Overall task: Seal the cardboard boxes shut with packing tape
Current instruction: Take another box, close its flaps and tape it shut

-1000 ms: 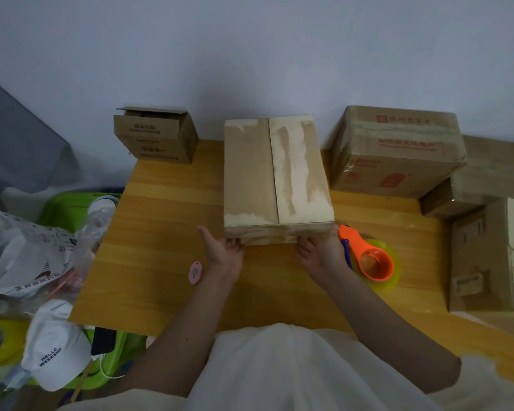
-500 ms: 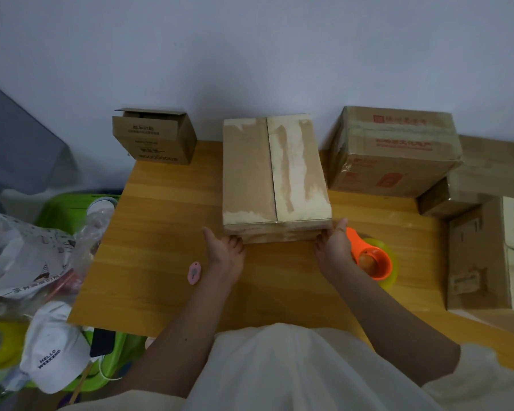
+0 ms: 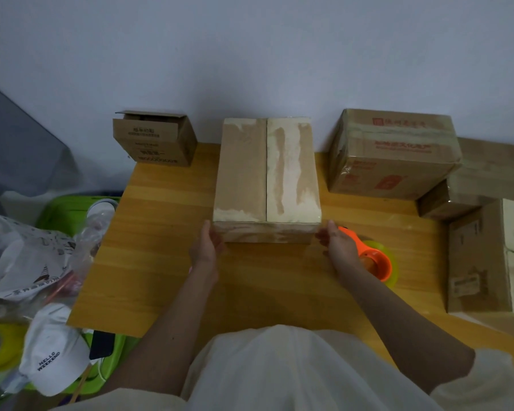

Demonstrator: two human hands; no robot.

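Both forearms reach forward over the desk. The left hand and right hand, fingers fairly straight, press flat against the near corners of the closed cardboard box mid-desk. An orange tape dispenser lies just beside the right hand.

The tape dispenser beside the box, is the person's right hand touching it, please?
Cannot tell. In the head view the right hand lies in front of the orange tape dispenser, overlapping it while reaching for the box corner, so neither contact nor gap shows.

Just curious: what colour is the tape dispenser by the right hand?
Orange, on yellow-green tape dispenser; head view.
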